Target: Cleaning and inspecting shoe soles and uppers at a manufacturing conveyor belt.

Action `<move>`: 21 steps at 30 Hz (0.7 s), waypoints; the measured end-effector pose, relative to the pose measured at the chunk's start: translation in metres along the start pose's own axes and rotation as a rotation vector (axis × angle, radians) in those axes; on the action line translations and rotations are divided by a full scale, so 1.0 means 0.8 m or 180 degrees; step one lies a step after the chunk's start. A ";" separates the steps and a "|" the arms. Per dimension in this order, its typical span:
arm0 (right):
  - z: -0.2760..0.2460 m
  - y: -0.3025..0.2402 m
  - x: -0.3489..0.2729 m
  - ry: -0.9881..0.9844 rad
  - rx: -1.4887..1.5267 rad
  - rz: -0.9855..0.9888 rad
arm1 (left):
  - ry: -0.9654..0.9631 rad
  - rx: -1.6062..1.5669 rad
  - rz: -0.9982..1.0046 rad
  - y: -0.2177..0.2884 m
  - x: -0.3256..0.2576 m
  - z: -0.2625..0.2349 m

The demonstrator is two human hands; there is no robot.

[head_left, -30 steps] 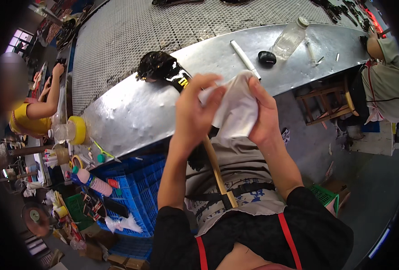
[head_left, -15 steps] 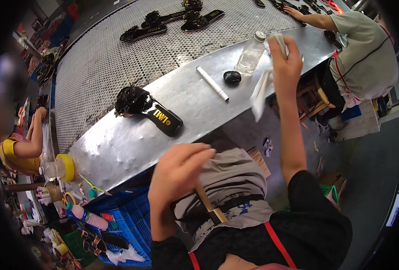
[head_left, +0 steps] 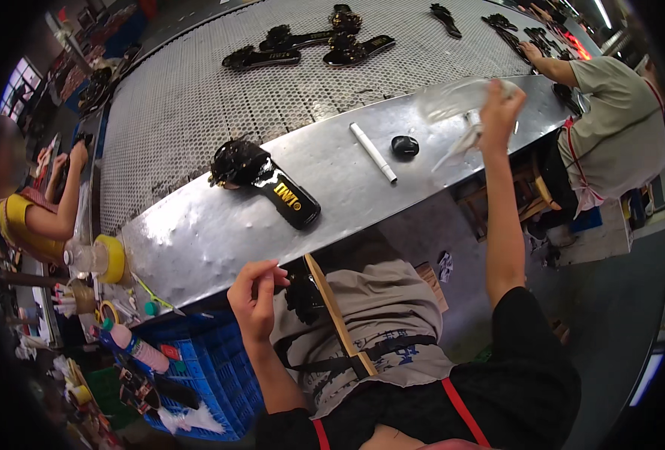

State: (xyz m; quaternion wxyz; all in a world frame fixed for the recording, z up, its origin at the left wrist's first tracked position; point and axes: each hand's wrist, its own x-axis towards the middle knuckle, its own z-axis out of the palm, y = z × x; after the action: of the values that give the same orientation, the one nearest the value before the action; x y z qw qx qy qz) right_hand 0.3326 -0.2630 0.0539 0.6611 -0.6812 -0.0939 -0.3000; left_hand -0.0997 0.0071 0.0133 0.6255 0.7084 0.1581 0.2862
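Note:
My right hand [head_left: 502,116], over the far right of the metal ledge, grips the neck end of a clear plastic bottle [head_left: 452,103], tipped on its side and blurred. A crumpled white cloth [head_left: 460,146] hangs from the same hand. My left hand [head_left: 254,296] is loosely curled, with a gap between thumb and fingers and nothing visible in it. Close beside it, a black ruffled piece [head_left: 302,298] rests at my lap, next to a wooden strip [head_left: 331,315]. A black slide sandal [head_left: 291,199] with a ruffled upper lies on the ledge.
On the metal ledge [head_left: 190,240] lie a white marker [head_left: 373,153] and a round black object [head_left: 404,147]. Beyond, a mesh conveyor [head_left: 175,142] carries several sandals. Co-workers sit left and right. A blue crate [head_left: 205,375] stands below, and a yellow tape roll [head_left: 112,259] sits at the ledge's left end.
The bottle, upright on the ledge before, is now tipped in my right hand along with the cloth. My left hand has moved left and down, uncovering the black piece and wooden strip.

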 end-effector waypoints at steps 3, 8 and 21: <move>-0.055 0.056 0.041 0.0048 0.2128 0.1682 | 0.0285 -0.0187 -0.0112 -0.003 -0.017 -0.008; -0.093 0.100 0.073 0.0016 0.3253 0.2389 | 0.0526 -0.0317 -0.0231 -0.017 -0.033 -0.015; 0.013 0.015 0.008 -0.1504 -0.1953 -0.2094 | 0.0191 0.0425 -0.0649 -0.004 -0.027 -0.007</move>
State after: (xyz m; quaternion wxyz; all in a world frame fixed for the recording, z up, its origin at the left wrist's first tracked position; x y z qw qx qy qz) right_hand 0.3471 -0.2563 0.0475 0.2618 -0.8277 -0.3580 -0.3439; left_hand -0.1195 -0.0004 0.0058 0.5979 0.7198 0.2666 0.2311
